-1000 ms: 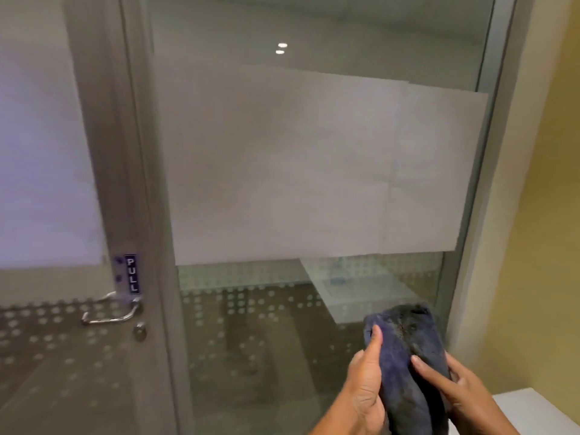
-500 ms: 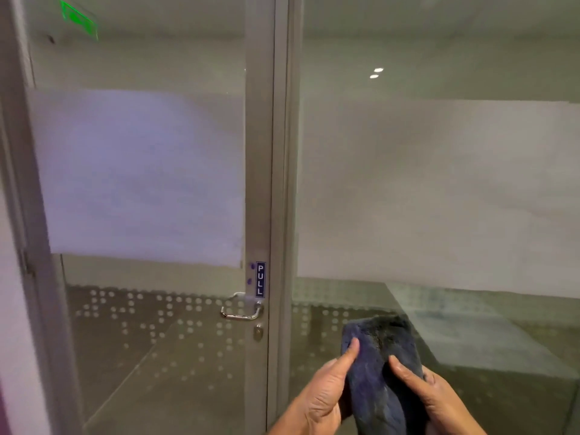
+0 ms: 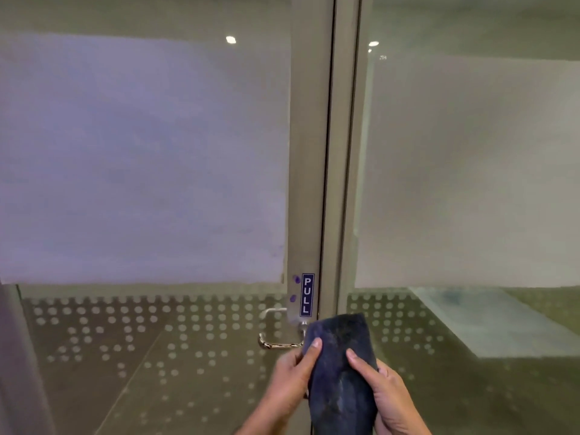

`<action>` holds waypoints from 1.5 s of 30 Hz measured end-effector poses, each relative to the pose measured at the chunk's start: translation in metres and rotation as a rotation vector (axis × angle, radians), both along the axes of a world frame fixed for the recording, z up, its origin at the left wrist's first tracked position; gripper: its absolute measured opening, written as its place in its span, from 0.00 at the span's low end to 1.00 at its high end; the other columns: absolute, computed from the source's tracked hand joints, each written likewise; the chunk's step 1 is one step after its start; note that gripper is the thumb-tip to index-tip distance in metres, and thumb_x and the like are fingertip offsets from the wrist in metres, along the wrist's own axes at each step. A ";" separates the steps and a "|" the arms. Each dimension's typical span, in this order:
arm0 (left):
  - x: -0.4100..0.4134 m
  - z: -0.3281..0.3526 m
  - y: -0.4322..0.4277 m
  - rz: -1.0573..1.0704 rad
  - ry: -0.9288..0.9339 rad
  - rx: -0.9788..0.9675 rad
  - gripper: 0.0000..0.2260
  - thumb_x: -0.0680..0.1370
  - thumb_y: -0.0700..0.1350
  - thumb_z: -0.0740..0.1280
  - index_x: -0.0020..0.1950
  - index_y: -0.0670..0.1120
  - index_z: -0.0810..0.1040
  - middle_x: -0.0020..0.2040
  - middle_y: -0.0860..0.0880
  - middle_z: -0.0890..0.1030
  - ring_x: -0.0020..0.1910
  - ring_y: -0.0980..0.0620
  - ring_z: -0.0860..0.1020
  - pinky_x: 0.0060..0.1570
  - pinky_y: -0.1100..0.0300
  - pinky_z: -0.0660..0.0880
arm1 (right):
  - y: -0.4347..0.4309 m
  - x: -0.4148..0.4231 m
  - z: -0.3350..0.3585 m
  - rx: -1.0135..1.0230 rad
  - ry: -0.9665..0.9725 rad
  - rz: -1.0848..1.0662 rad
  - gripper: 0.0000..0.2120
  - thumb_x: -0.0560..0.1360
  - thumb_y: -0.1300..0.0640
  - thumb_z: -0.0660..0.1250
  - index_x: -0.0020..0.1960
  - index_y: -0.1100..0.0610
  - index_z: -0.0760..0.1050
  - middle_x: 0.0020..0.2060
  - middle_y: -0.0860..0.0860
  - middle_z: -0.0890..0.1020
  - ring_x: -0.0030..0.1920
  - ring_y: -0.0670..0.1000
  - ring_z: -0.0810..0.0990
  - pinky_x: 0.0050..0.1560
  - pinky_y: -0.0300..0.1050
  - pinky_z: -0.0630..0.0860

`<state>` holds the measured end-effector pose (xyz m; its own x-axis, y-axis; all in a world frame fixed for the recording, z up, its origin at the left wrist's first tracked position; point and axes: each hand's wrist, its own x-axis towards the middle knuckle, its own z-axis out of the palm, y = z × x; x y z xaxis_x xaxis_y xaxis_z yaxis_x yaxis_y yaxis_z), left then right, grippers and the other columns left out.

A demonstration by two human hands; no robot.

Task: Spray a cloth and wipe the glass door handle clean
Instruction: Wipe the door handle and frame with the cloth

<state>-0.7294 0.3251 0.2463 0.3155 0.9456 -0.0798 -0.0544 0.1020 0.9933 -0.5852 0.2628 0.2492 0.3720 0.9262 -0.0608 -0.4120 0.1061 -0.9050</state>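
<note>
Both hands hold a dark blue cloth, soft and a bit fuzzy. The left hand grips one side, the right hand the other. Just beside it is the shiny silver door handle, under a blue PULL sign.

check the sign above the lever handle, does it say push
No, the blue vertical sign on the door frame above the lever handle reads PULL in white letters.
</note>
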 end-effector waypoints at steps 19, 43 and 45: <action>-0.037 0.003 0.168 0.500 0.794 0.975 0.29 0.88 0.51 0.51 0.85 0.50 0.41 0.86 0.51 0.38 0.84 0.56 0.35 0.85 0.48 0.43 | 0.149 0.002 0.014 0.312 -0.921 -0.827 0.18 0.74 0.55 0.73 0.62 0.55 0.74 0.54 0.49 0.80 0.55 0.47 0.78 0.57 0.40 0.74; -0.019 -0.019 0.250 0.579 0.791 1.301 0.30 0.82 0.33 0.57 0.85 0.44 0.56 0.86 0.45 0.53 0.86 0.50 0.46 0.84 0.49 0.46 | 0.234 -0.015 -0.017 0.309 -1.686 -0.555 0.16 0.68 0.56 0.61 0.54 0.59 0.74 0.46 0.54 0.77 0.45 0.55 0.74 0.45 0.51 0.76; -0.019 -0.019 0.251 0.573 0.787 1.302 0.30 0.81 0.35 0.57 0.85 0.43 0.56 0.86 0.44 0.53 0.86 0.49 0.47 0.84 0.50 0.45 | 0.232 -0.017 -0.027 0.261 -1.767 -0.481 0.14 0.67 0.57 0.64 0.52 0.57 0.75 0.44 0.53 0.77 0.44 0.55 0.75 0.43 0.52 0.77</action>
